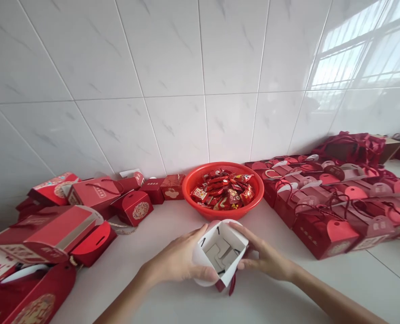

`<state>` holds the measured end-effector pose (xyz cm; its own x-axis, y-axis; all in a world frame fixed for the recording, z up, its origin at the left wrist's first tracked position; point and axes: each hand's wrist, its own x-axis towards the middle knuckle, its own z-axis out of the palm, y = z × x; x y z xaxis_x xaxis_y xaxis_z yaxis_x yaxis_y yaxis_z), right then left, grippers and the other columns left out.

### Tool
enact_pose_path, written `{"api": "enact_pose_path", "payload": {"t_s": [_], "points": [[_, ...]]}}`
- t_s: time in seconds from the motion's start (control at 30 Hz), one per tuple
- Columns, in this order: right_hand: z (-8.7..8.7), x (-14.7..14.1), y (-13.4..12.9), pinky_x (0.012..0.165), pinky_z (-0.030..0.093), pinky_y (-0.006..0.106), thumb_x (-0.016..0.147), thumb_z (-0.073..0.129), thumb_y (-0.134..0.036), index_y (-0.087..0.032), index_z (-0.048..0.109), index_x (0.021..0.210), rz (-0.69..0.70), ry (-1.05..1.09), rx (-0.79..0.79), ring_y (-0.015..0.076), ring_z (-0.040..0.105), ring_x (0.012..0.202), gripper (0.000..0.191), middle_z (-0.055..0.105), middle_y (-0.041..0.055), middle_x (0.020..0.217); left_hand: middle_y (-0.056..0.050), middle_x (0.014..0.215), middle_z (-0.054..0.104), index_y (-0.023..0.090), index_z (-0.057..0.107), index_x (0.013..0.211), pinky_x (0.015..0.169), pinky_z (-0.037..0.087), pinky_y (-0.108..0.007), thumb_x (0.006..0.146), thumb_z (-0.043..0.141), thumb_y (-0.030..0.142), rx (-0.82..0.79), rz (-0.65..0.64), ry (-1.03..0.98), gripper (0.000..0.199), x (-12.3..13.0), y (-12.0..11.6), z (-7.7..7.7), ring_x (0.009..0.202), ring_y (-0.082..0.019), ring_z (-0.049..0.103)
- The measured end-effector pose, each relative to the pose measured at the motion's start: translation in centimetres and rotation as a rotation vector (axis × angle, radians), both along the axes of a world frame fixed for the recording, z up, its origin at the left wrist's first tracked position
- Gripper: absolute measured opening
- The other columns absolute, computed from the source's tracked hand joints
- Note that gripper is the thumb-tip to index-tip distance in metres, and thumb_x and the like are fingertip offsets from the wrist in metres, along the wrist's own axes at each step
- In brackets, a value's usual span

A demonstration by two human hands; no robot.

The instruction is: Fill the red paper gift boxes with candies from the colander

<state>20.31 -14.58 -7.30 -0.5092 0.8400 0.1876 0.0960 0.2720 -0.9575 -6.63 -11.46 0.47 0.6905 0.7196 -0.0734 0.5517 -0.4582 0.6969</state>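
Observation:
Between my two hands is a small gift box [222, 252], tilted so that its open top faces me. Its inside is white, with interlocked bottom flaps showing and nothing in it. My left hand [186, 256] grips the box's left side, thumb along the near edge. On the right side, my right hand [259, 252] holds the box with its fingers curled against the wall. A dark red cord [233, 284] hangs below the box. Just beyond stands a red plastic basket [254, 202] of wrapped sweets [223, 189].
Rows of red gift boxes [325, 229] with corded handles fill the right side. More red boxes [47, 229] lie jumbled on the left, with several smaller ones [154, 189] along the wall. A white tiled wall [173, 130] bounds the white surface [146, 243] at the back.

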Motion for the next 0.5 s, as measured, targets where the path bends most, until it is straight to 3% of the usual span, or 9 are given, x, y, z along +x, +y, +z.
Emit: {"api": "enact_pose_path", "payload": {"t_s": [0.13, 0.2, 0.27, 0.33, 0.37, 0.43, 0.5], "points": [[1.2, 1.3, 1.5, 0.078, 0.056, 0.029, 0.082, 0.075, -0.043, -0.032, 0.033, 0.156, -0.054, -0.189, 0.092, 0.0175, 0.068, 0.085, 0.086, 0.072, 0.0035, 0.112, -0.005, 0.15, 0.052, 0.039, 0.031, 0.155, 0.102, 0.049, -0.039, 0.069, 0.079, 0.064, 0.017, 0.09, -0.029, 0.102, 0.2, 0.3, 0.0, 0.131, -0.034, 0.053], [3.0, 2.4, 1.9, 0.069, 0.054, 0.025, 0.074, 0.082, -0.045, -0.031, 0.043, 0.152, -0.054, -0.347, 0.181, 0.0159, 0.066, 0.07, 0.088, 0.074, 0.0013, 0.092, -0.004, 0.156, 0.044, 0.039, 0.028, 0.156, 0.108, 0.045, -0.041, 0.069, 0.078, 0.066, 0.066, 0.087, 0.011, 0.104, 0.1, 0.2, 0.1, 0.138, -0.035, 0.046], [5.4, 3.5, 2.4, 0.061, 0.05, 0.024, 0.072, 0.082, -0.048, -0.029, 0.06, 0.14, -0.069, -0.445, 0.262, 0.015, 0.063, 0.061, 0.074, 0.074, 0.0023, 0.086, -0.006, 0.161, 0.036, 0.037, 0.027, 0.157, 0.114, 0.039, -0.045, 0.07, 0.075, 0.07, 0.117, 0.093, 0.086, 0.105, 0.0, 0.0, 0.3, 0.145, -0.036, 0.036], [7.5, 4.5, 3.4, 0.06, 0.05, 0.024, 0.085, 0.069, -0.049, -0.026, 0.073, 0.12, -0.111, -0.457, 0.31, 0.0175, 0.065, 0.066, 0.041, 0.073, 0.0033, 0.081, -0.009, 0.163, 0.032, 0.034, 0.028, 0.158, 0.117, 0.035, -0.049, 0.072, 0.071, 0.072, 0.151, 0.11, 0.154, 0.103, -0.2, -0.2, 0.7, 0.149, -0.038, 0.029], [8.4, 4.8, 4.2, 0.061, 0.05, 0.026, 0.091, 0.061, -0.046, -0.025, 0.075, 0.115, -0.163, -0.463, 0.331, 0.0182, 0.065, 0.067, 0.034, 0.073, 0.0034, 0.08, -0.009, 0.163, 0.032, 0.033, 0.031, 0.157, 0.118, 0.034, -0.05, 0.075, 0.068, 0.072, 0.162, 0.12, 0.169, 0.098, -0.2, -0.2, 1.0, 0.149, -0.038, 0.029], [9.4, 5.2, 6.1, 0.067, 0.051, 0.029, 0.092, 0.057, -0.036, -0.024, 0.074, 0.113, -0.314, -0.527, 0.392, 0.0197, 0.066, 0.071, 0.03, 0.073, 0.0045, 0.083, -0.009, 0.161, 0.036, 0.031, 0.038, 0.154, 0.118, 0.035, -0.049, 0.084, 0.061, 0.069, 0.179, 0.145, 0.158, 0.083, -0.5, -0.1, 1.6, 0.147, -0.036, 0.033], [9.7, 5.4, 8.4, 0.076, 0.052, 0.033, 0.083, 0.061, -0.02, -0.022, 0.073, 0.113, -0.434, -0.648, 0.473, 0.024, 0.068, 0.088, 0.032, 0.073, 0.0089, 0.102, -0.007, 0.157, 0.044, 0.03, 0.048, 0.148, 0.116, 0.038, -0.046, 0.091, 0.054, 0.065, 0.199, 0.184, 0.128, 0.067, -0.7, 0.3, 2.3, 0.143, -0.032, 0.042]]}}
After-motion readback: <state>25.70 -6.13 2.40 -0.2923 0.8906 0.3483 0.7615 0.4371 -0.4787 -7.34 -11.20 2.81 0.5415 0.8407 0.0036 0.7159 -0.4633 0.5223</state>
